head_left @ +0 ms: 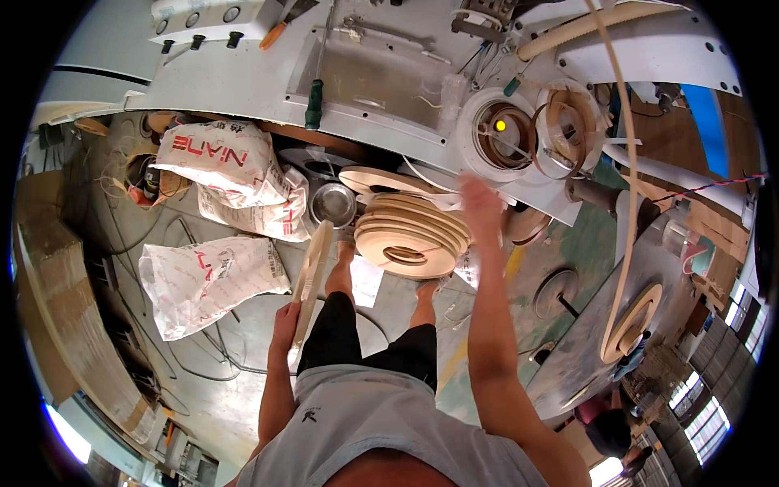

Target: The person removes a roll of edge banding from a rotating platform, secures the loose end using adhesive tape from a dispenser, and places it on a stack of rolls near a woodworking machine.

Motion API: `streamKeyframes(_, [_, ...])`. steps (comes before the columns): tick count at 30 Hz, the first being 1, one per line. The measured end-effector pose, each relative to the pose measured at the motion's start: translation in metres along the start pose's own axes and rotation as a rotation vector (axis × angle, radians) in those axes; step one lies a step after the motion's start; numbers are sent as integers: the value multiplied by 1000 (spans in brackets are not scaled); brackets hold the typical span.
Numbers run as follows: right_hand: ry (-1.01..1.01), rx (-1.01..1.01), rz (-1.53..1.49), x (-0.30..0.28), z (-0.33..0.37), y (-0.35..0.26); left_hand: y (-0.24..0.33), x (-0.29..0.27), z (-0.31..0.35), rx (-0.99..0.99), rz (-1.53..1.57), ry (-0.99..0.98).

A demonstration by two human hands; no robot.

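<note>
Beside my left leg, my left hand grips a pale wooden-coloured coil of banding strip, which stands on edge, nearly edge-on in the view. My right arm reaches out to the machine's front edge. There my right hand is smeared by motion, so its fingers and anything in them cannot be made out. Just left of that hand lies a stack of similar coils, several layers high, in front of my feet. Near its far side, a white round holder with a brown coil sits on the machine.
White-and-red sacks and a round metal tin are on the floor to the left. A green-handled screwdriver lies on the grey machine. At right, a pale strip runs down to a coil on a turntable. Another person is beyond.
</note>
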State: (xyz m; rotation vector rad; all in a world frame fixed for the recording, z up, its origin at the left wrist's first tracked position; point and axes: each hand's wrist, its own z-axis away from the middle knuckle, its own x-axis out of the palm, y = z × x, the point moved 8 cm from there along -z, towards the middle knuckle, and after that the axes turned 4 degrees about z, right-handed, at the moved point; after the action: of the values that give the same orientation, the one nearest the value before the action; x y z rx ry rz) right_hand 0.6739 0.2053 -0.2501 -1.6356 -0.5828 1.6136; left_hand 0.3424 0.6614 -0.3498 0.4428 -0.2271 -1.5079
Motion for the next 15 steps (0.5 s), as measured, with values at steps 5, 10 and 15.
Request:
streamKeyframes(5, [-378,92,478,148,103,143,64,17,-3,17,-216,3])
streamKeyframes(10, [-378,-85,608,206,74,206,58,30,-17,-9,-257,11])
streamKeyframes(15, [-158,-295,746,211,82,189,49,26,-18,-15,-324,-11])
